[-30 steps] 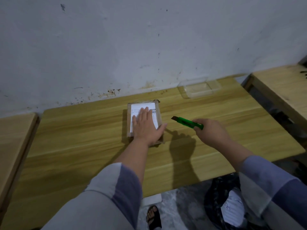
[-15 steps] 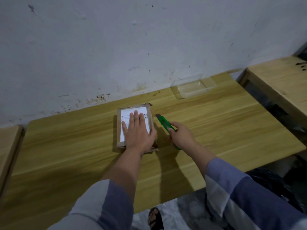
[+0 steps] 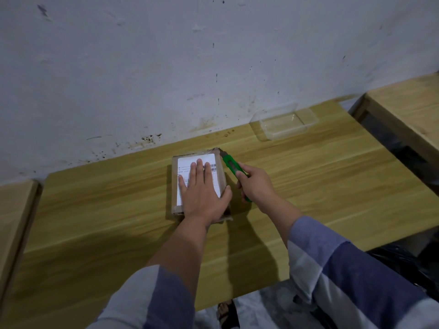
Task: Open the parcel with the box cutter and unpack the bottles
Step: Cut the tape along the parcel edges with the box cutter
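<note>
A small brown cardboard parcel (image 3: 175,184) with a white shipping label lies on the wooden table (image 3: 308,181) near the wall. My left hand (image 3: 203,193) rests flat on top of it, fingers spread, thumb over its right edge. My right hand (image 3: 255,184) grips a green box cutter (image 3: 231,165) along the parcel's right side. The cutter's tip sits at the parcel's far right corner. No bottles are visible; the parcel is closed.
A clear plastic tray (image 3: 285,123) stands at the back right against the stained wall. Other wooden tables flank this one, to the left (image 3: 14,210) and to the right (image 3: 408,108). A black bag (image 3: 415,260) lies on the floor at the right.
My right hand has brought the green cutter from the open table on the right up against the parcel's right side, tip now at the far corner. My left hand stays pressed on the parcel.
</note>
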The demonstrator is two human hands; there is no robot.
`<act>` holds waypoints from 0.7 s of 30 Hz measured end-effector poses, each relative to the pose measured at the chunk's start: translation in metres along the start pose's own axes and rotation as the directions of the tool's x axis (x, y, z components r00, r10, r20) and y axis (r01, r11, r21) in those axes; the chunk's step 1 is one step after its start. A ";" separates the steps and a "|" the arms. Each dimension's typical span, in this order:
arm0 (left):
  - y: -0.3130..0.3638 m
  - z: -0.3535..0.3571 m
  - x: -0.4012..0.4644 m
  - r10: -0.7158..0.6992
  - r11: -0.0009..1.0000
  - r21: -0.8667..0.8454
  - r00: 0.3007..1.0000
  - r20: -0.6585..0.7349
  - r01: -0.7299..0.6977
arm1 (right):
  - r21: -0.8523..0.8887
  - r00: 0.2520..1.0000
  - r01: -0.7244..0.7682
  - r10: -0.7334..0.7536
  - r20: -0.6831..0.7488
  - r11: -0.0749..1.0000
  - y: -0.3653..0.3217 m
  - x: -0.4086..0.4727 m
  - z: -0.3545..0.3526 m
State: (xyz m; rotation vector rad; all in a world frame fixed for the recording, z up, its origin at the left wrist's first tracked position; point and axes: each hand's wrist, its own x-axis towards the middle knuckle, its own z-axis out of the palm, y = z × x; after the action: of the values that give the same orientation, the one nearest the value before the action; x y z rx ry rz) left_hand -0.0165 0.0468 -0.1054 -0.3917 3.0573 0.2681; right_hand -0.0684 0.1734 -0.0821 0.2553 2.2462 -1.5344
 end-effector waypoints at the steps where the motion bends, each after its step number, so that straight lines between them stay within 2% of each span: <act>1: 0.000 0.000 0.000 0.001 1.000 0.002 1.000 0.000 -0.001 | -0.012 1.000 0.004 -0.004 -0.001 1.000 0.000 0.000 -0.002; 13: 0.002 -0.002 -0.001 0.004 1.000 -0.007 0.999 0.047 -0.004 | -0.127 0.998 0.053 -0.047 0.050 0.990 -0.003 0.003 -0.011; 21: 0.001 0.001 0.003 -0.007 1.000 0.015 0.999 0.046 0.006 | -0.038 0.997 0.023 -0.020 0.074 0.999 0.004 -0.015 -0.008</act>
State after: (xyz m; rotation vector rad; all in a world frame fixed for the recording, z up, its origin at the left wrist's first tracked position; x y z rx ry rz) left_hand -0.0192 0.0471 -0.1068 -0.3894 3.0103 0.2500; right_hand -0.0555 0.1837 -0.0764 0.1614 2.2259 -1.4850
